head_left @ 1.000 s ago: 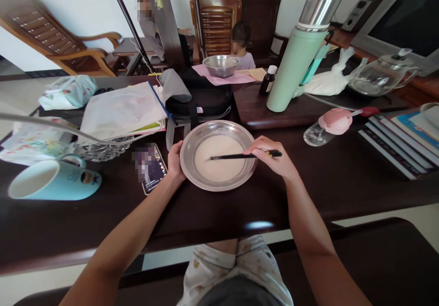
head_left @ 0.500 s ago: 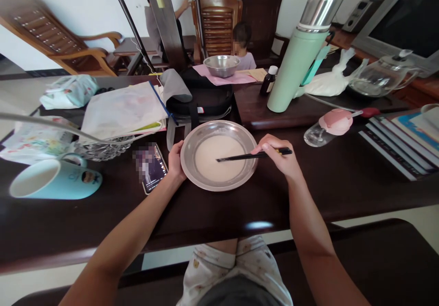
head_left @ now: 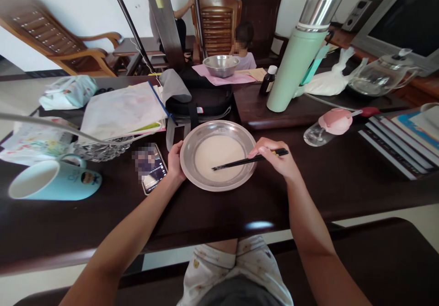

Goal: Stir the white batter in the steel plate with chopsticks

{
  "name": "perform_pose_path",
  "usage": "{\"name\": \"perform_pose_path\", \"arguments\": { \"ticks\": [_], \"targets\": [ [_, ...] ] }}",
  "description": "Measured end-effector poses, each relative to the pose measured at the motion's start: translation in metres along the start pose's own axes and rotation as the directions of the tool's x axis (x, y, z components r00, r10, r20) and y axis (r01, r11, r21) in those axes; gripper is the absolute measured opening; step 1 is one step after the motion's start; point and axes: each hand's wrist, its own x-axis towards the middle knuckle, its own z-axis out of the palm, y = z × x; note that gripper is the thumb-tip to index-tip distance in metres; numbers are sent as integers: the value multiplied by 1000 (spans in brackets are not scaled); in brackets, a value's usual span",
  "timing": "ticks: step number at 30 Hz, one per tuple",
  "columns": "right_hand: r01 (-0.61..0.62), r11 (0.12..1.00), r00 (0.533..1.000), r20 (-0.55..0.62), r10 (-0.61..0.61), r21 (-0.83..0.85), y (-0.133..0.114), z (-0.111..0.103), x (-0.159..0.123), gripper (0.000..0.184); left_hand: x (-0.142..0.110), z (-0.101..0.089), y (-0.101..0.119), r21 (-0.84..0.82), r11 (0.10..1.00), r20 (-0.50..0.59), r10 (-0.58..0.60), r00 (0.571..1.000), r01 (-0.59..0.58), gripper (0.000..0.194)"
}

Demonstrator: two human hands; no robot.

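A shallow metal bowl (head_left: 217, 185) stands on the dark table in front of me, with pale, milky batter-like liquid (head_left: 221, 153) in it. My left hand (head_left: 176, 161) grips the bowl's left rim, the fingers partly hidden beneath and behind it. In my right hand (head_left: 276, 156) is a pair of black chopsticks (head_left: 240, 162), pinched near the thick end. They slant down to the left across the bowl's right rim, their tips in the liquid left of its middle. Just left of my left wrist lies a phone (head_left: 155, 171) with its screen lit.
A light blue mug (head_left: 75, 182) lies left. Behind the bowl are a black bag (head_left: 206, 100) and a small steel bowl (head_left: 221, 66). A green thermos (head_left: 293, 68), a pink-lidded cup (head_left: 334, 122) and stacked books (head_left: 394, 148) stand right. Two people are beyond the table.
The chopstick tips have moved slightly left and toward me in the liquid, and my right hand has shifted a little left. My left hand and the bowl stay nearly still.
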Motion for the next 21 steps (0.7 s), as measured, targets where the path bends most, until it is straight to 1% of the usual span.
{"name": "perform_pose_path", "arguments": {
  "ticks": [2, 5, 7, 8, 11, 13, 15, 17, 19, 21],
  "targets": [
    [20, 999, 1000, 24, -19, -39, 0, 2, 1, 45, 0, 0, 0, -8, 1000, 0, -1, 1000, 1, 24],
    [28, 995, 999, -30, -31, -94, -1, 0, 1, 42, 0, -1, 0, -22, 1000, 9, -5, 1000, 5, 22],
    [13, 998, 997, -69, -17, -69, -1, -2, 0, 45, 1, -1, -1, -32, 999, 11, -4, 1000, 5, 22],
    [0, 999, 998, -69, -2, -40, -1, -3, 0, 46, 1, -1, -1, -36, 999, 9, -2, 1000, 2, 22],
    [-14, 1000, 1000, 0, 14, 23, -1, -1, 0, 47, 2, -1, -2, -40, 999, 5, 4, 1000, -4, 21],
    [6, 1000, 1000, 27, -6, -8, -1, 1, 1, 44, 2, -2, -2, -37, 999, 7, 5, 1000, -5, 20],
    [24, 998, 1000, 1, -24, -59, 0, 1, 1, 41, 3, -2, -2, -30, 1000, 9, 5, 1000, -5, 19],
    [11, 997, 999, -48, -15, -78, 0, -1, 0, 41, 3, -2, -2, -23, 1000, 13, 5, 1000, -5, 19],
    [-16, 999, 997, -76, 14, -37, 0, -3, -1, 44, 3, -3, -2, -18, 1000, 18, 1, 1000, -1, 19],
    [-36, 999, 998, -51, 37, 20, 0, -2, -1, 47, 4, -3, -2, -14, 1000, 23, 2, 1000, -1, 18]
  ]
}}
